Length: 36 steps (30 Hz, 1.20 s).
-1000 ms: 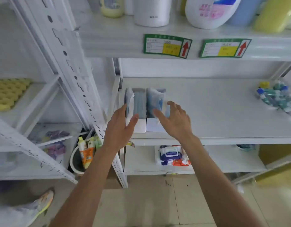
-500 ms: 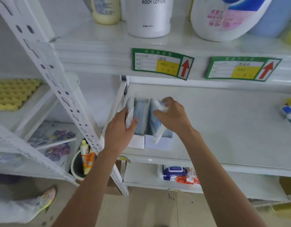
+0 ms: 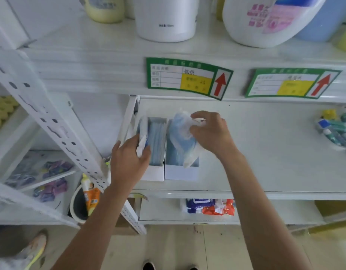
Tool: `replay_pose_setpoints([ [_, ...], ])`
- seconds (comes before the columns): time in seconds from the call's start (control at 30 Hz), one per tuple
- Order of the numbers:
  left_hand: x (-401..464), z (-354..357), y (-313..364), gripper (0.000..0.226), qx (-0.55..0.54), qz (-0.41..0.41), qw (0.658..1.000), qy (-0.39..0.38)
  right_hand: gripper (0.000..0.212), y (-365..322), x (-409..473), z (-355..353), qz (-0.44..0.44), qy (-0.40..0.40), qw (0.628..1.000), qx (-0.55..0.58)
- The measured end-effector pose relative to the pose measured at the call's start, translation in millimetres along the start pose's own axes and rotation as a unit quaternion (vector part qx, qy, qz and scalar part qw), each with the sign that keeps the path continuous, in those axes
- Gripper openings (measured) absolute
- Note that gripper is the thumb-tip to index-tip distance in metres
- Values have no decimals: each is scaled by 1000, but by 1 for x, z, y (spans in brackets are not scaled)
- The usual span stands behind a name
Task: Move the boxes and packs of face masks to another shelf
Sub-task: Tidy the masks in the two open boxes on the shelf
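Left hand [image 3: 129, 160] pinches a mask pack [image 3: 143, 137] in the left box [image 3: 153, 172] | right hand [image 3: 211, 133] grips a bagged pack [image 3: 183, 133] above the right box [image 3: 181, 172] | white shelf [image 3: 265, 152]

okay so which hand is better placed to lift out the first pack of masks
The right hand, most likely. It already pinches the top of the plastic mask pack standing up out of the right box. The left hand only grips a pack at the left box.
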<state>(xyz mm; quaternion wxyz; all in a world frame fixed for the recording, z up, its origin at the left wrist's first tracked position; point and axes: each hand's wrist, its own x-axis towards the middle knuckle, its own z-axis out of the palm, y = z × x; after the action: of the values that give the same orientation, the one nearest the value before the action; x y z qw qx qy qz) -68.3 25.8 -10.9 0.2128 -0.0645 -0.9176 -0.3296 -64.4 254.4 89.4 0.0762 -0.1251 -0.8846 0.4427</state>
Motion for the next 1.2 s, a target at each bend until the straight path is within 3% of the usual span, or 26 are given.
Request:
replay_pose_setpoints([
  [0.13,-1,-3,0,21,-14,0,1000,22,34,31,-3,-59,19,146,982,119],
  [0.3,0,2,-2,10,-37,8,999,8,39,95,-10,-59,51,232,958,164],
  [0.43,-5,7,-2,11,-56,14,997,44,38,142,-16,-13,119,178,962,172],
  [0.57,-5,10,-2,17,-58,8,997,53,38,164,-24,32,122,107,975,154],
  [0.67,-5,8,0,26,-64,8,996,69,41,176,-28,38,122,76,989,28],
  [0.8,-1,9,8,28,-77,1,992,101,44,172,-25,19,130,27,981,-141],
  [0.87,3,12,16,32,-69,21,990,117,38,155,-20,8,120,54,988,-81],
  [0.93,7,17,26,36,-55,82,987,125,24,126,-15,1,103,103,987,63],
  [0.97,9,19,32,38,-48,117,985,121,20,108,-12,0,103,91,980,145],
  [1.07,9,29,57,42,-25,206,976,72,44,58,-1,-1,143,-84,920,355],
  [1.13,1,37,74,45,-15,254,966,37,62,41,3,0,154,-190,880,407],
  [1.2,-6,43,85,50,-14,277,961,5,58,40,3,-2,150,-195,879,409],
])
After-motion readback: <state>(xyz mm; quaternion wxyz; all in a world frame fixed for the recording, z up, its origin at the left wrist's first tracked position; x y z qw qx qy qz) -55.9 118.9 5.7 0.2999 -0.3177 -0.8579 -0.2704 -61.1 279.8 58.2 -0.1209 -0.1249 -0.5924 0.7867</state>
